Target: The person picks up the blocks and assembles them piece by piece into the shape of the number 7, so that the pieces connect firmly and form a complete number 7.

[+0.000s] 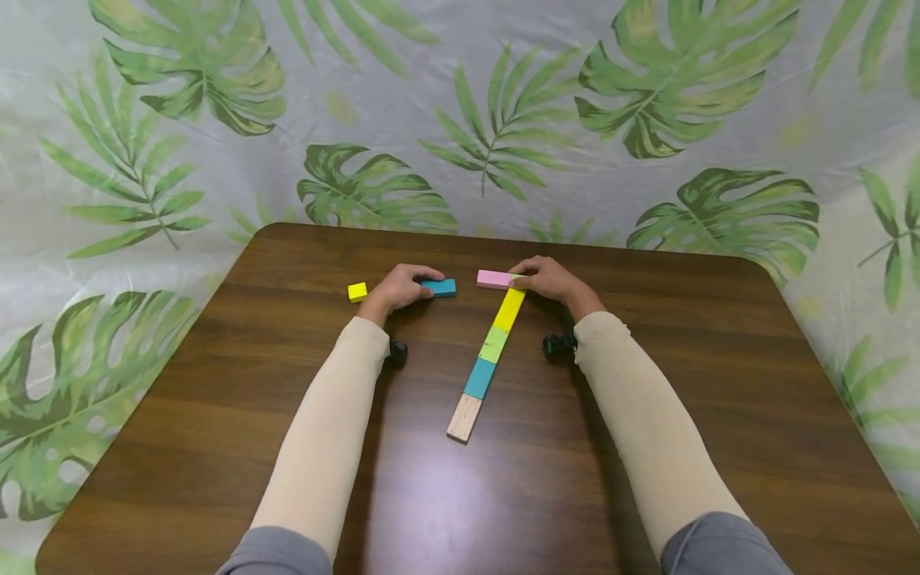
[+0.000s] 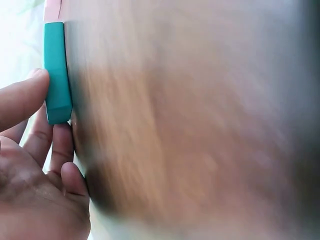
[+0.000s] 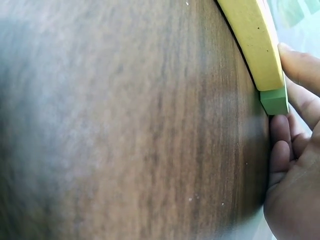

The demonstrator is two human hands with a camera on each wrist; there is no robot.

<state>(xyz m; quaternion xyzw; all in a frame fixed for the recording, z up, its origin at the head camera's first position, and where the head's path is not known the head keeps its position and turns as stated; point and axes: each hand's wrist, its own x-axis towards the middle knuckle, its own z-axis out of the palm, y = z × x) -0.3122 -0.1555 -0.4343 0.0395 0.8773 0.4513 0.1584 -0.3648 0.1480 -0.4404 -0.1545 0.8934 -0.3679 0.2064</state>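
My left hand (image 1: pixel 404 287) pinches a teal block (image 1: pixel 440 287) by its left end, flat near the table's far side. In the left wrist view the thumb lies on one side of that teal block (image 2: pixel 57 75), fingers behind it. My right hand (image 1: pixel 552 279) pinches a small green block (image 3: pixel 275 102), largely hidden by the fingers in the head view. This green block meets a pink block (image 1: pixel 493 279) on its left and a yellow block (image 1: pixel 509 310) below. Downward from the yellow one run a lime block (image 1: pixel 493 344), another teal block (image 1: pixel 480 378) and a bare wood block (image 1: pixel 464 418).
A small yellow cube (image 1: pixel 357 292) lies left of my left hand. The brown wooden table (image 1: pixel 216 447) has its far edge just beyond both hands, with a leaf-patterned curtain (image 1: pixel 503 104) behind it. A gap separates the held teal block from the pink one.
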